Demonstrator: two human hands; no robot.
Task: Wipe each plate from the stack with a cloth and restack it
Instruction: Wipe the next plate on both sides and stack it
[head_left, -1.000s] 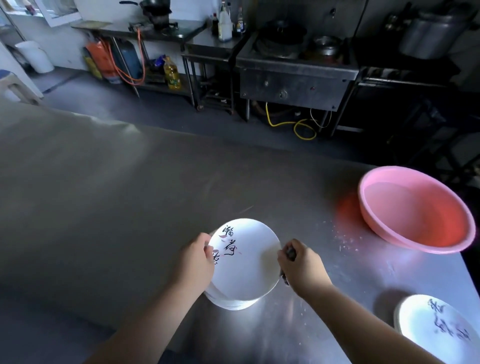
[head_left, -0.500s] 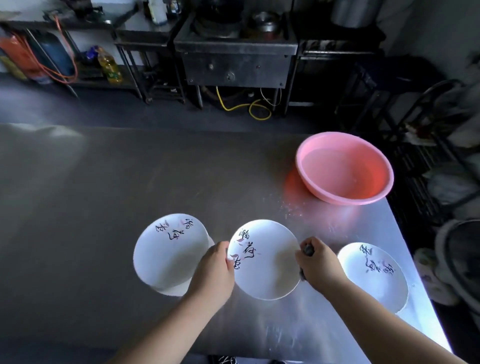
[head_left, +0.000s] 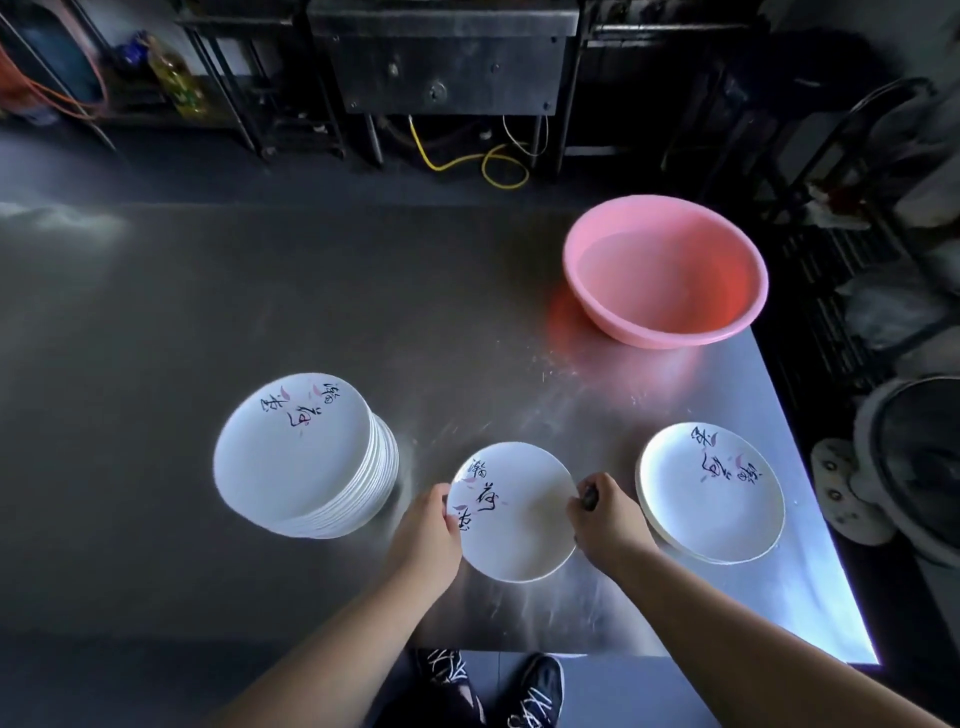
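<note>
round white inked plate (head_left: 514, 512) lower centre, over steel table (head_left: 260, 312) | left hand (head_left: 428, 525) grips left rim | right hand (head_left: 605, 519) grips right rim plus dark cloth (head_left: 589, 499) | tall plate stack (head_left: 306, 457) left | short plate stack (head_left: 711, 491) right

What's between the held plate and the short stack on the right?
Nothing visible. The plate, held by left hand and right hand, sits beside the short stack; only the right hand lies between.

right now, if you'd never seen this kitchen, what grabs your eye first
Three bright white spots on the dim steel table: a tall plate stack at left, one plate held between the left hand and right hand, a low stack at right. A pink basin glows behind.
</note>
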